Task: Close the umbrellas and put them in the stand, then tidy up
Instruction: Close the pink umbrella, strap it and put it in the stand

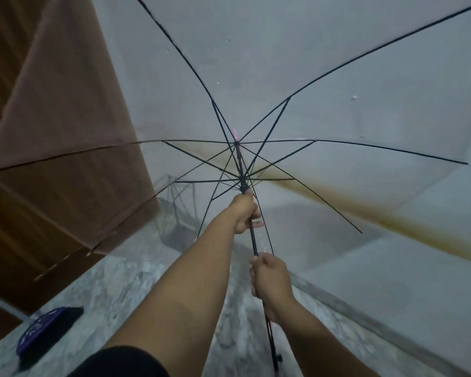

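Your left hand (244,213) and right hand (269,281) both grip the shaft of the open clear umbrella (337,77); its canopy edge nears the brown door (52,131), above marbled floor (147,281).

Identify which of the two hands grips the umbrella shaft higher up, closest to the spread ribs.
The left hand, gripping the thin black umbrella shaft just below the ribs; the right hand holds it lower down.

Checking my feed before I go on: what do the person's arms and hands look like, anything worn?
Both forearms are bare, with no gloves, watch or rings visible on the left hand or right hand. A dark sleeve edge shows at the bottom of the view, on the left arm.
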